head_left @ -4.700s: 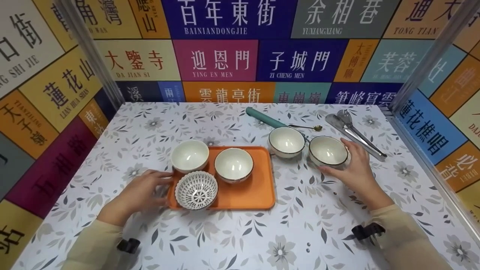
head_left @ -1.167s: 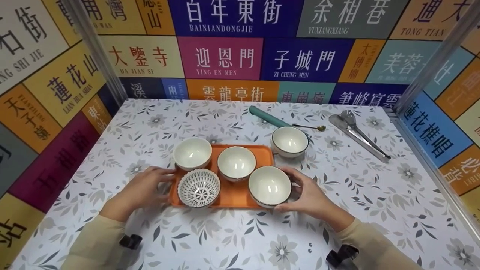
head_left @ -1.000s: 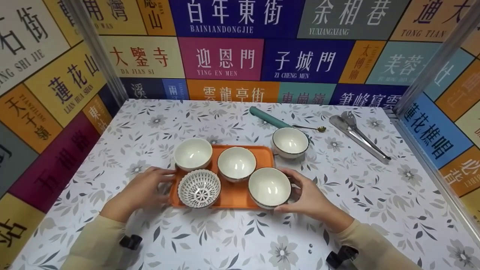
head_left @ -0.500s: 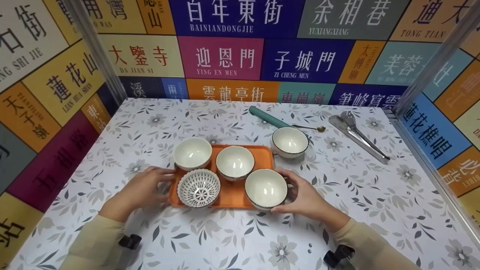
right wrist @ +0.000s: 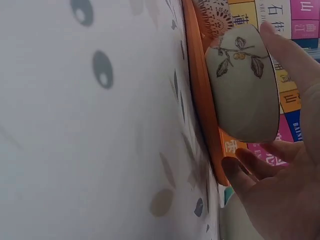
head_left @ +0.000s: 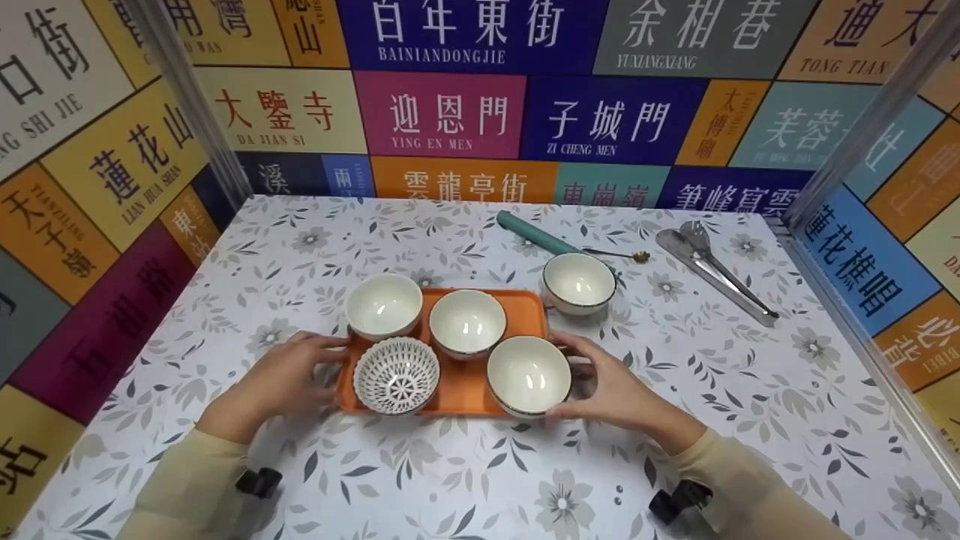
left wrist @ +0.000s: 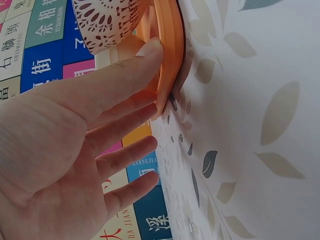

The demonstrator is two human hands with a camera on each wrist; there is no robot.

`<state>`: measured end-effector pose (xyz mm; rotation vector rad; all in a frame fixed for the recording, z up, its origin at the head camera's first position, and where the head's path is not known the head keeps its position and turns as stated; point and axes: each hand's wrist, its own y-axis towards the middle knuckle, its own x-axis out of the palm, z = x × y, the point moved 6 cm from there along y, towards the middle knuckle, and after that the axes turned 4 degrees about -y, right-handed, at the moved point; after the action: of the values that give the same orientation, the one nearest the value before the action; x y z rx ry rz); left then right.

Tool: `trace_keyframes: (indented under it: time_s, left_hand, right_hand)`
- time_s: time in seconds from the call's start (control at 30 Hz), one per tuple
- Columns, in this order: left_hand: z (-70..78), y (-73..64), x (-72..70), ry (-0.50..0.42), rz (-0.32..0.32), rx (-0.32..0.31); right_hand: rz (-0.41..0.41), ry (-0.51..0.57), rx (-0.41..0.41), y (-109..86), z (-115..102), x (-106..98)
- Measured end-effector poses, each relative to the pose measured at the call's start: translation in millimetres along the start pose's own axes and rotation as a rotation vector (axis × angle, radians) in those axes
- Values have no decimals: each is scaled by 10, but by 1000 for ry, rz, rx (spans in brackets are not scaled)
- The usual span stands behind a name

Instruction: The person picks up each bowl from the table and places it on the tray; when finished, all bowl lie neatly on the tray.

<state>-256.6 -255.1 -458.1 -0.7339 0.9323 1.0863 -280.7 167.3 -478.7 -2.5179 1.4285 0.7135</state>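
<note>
In the head view my right hand (head_left: 611,386) curves around the right side of a white bowl (head_left: 529,375) standing on an orange tray (head_left: 461,397). The right wrist view shows my thumb and fingers spread at the bowl's rim, with a leaf design on its outside. My left hand (head_left: 289,379) rests its fingertips at the tray's left end, fingers extended; in the left wrist view my thumb lies on the tray rim (left wrist: 172,45). Also on the tray are another white bowl (head_left: 468,322), a plain white bowl (head_left: 384,306) and a patterned bowl (head_left: 396,375) with a scalloped rim.
Another white bowl (head_left: 579,283) stands off the tray's back right corner. Behind it lie a green-handled tool (head_left: 532,231) and a thin spoon-like piece (head_left: 619,255). Metal tongs (head_left: 712,270) lie at the back right. Printed panels (head_left: 442,112) wall the table.
My right hand has brought one bowl from the table's right onto the tray and slid it slightly left; its fingers have just eased off it. The middle bowl has shifted slightly left. My left hand stays.
</note>
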Motion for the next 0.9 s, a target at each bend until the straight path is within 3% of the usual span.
trace_keyframes:
  time_s: [0.13,0.3,0.5,0.7,0.9]
  left_hand:
    - [4,2,-6,6,0,1]
    - [5,8,0,5,-9,-1]
    - [-4,4,-2,-13,-14,-24]
    - [3,1,-7,-19,-12,-30]
    - [6,-3,-13,-29,-12,-43]
  right_hand:
    - [77,-53,22,27,49,-158]
    - [231,-131,31,85,124,-427]
    - [384,-150,7,198,197,-747]
    - [404,-207,89,336,365,-936]
    - [359,-250,172,477,540,-1031]
